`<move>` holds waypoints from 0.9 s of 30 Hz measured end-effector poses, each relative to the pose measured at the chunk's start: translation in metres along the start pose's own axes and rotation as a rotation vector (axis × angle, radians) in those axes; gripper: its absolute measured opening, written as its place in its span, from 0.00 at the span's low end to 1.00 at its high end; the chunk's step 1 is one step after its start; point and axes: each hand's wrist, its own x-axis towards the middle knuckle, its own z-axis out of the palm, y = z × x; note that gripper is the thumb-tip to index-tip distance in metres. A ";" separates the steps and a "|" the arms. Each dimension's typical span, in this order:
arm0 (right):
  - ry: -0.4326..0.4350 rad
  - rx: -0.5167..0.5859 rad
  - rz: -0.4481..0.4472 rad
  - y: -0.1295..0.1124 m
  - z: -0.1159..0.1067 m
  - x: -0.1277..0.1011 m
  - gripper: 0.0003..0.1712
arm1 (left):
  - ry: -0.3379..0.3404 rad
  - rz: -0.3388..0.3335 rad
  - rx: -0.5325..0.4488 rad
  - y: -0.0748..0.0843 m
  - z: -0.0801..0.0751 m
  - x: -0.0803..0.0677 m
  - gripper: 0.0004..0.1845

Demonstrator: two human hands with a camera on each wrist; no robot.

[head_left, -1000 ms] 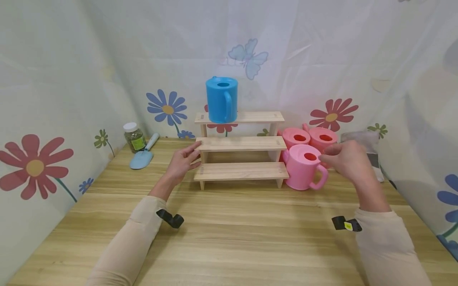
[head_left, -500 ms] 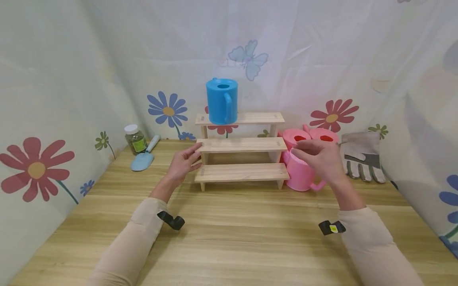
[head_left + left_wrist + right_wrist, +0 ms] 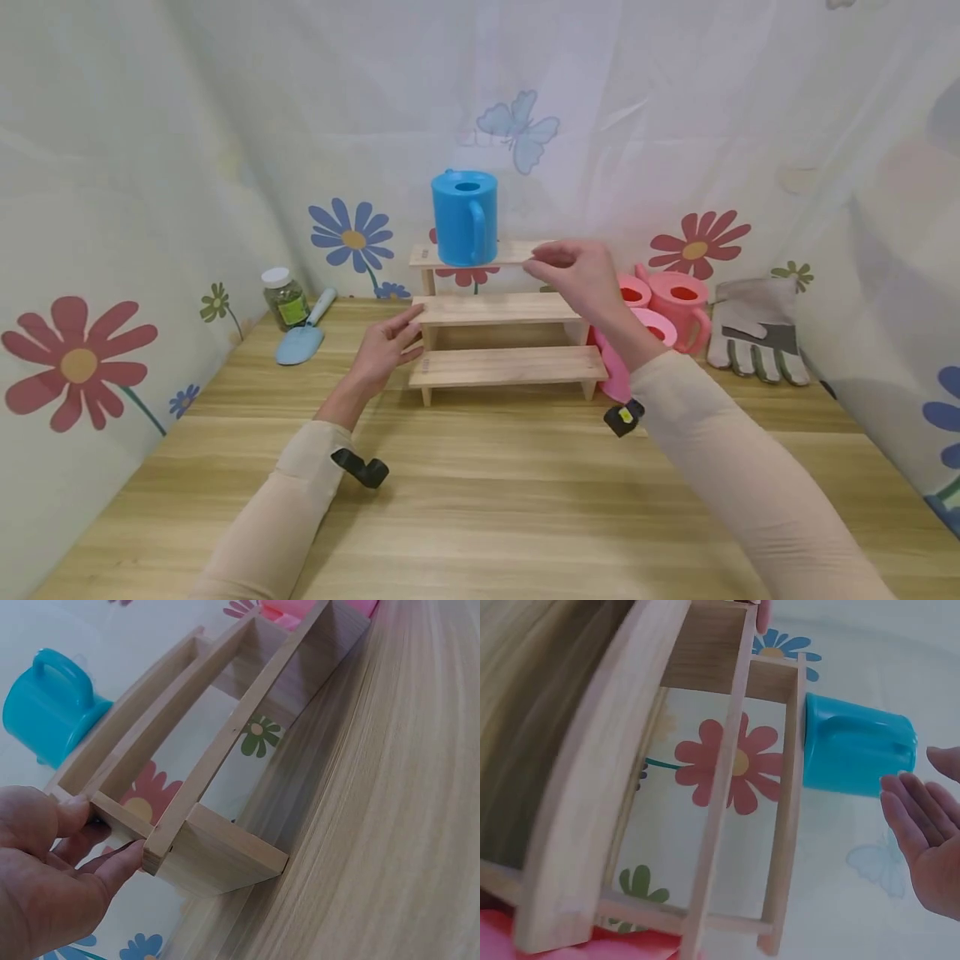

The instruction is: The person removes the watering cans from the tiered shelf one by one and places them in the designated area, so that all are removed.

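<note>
Left hand point(image 3: 382, 346): fingers straight, apart, touching left end of shelf point(image 3: 504, 307).
Right hand point(image 3: 573, 271): relaxed, empty, over shelf top, right of blue can point(image 3: 465, 217).

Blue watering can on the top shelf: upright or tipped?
Upright. The blue watering can stands on its base on the top shelf, fill hole facing up, handle toward the camera. No hand touches it.

Blue can point(image 3: 465, 217) on pale wood rack point(image 3: 504, 332), pink cans point(image 3: 671, 298) right of rack, light-blue trowel point(image 3: 300, 337) and white-lidded green jar point(image 3: 284, 292) left of rack, grey glove point(image 3: 757, 331), flower-and-butterfly-print curtain point(image 3: 225, 125), beige sleeves point(image 3: 277, 508).
</note>
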 end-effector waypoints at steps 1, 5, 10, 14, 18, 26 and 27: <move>0.003 -0.002 0.009 -0.004 0.003 0.006 0.22 | 0.000 -0.004 -0.003 0.000 0.001 -0.001 0.22; 0.034 -0.014 0.050 -0.019 0.016 0.028 0.26 | -0.003 -0.004 -0.006 0.000 0.002 -0.001 0.22; 0.051 -0.029 0.067 -0.034 0.032 0.050 0.33 | -0.001 -0.004 0.010 0.000 0.002 -0.001 0.22; 0.088 -0.028 0.056 -0.044 0.045 0.062 0.32 | -0.005 -0.003 0.005 0.000 0.002 -0.001 0.22; 0.128 0.010 0.095 -0.052 0.058 0.071 0.31 | 0.005 0.003 0.011 0.001 0.001 -0.002 0.22; 0.174 0.080 0.237 -0.051 0.071 0.082 0.28 | 0.002 0.009 0.005 0.001 0.002 -0.001 0.22; 0.178 0.087 0.253 -0.049 0.071 0.082 0.27 | 0.001 0.008 0.005 0.000 0.002 0.000 0.22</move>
